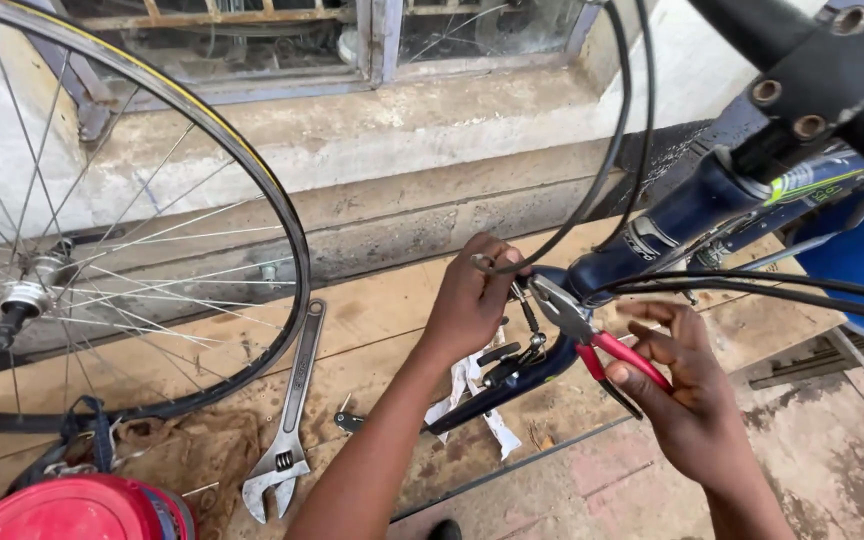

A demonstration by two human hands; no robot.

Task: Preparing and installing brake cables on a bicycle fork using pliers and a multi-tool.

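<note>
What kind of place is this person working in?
Most likely a small outdoor or street-side bicycle repair spot. A loose spoked wheel leans against a rough concrete wall, an adjustable wrench lies on wooden boards, and the right hand works red-handled pliers at a blue bicycle frame.

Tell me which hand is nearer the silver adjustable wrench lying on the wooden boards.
Left. The left hand grips a cable up and right of the silver adjustable wrench; the right hand, holding red-handled pliers, is farther right.

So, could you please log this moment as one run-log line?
left hand: pinches brake cable | right hand: grips red-handled pliers at bike fork | adjustable wrench: on boards
</note>
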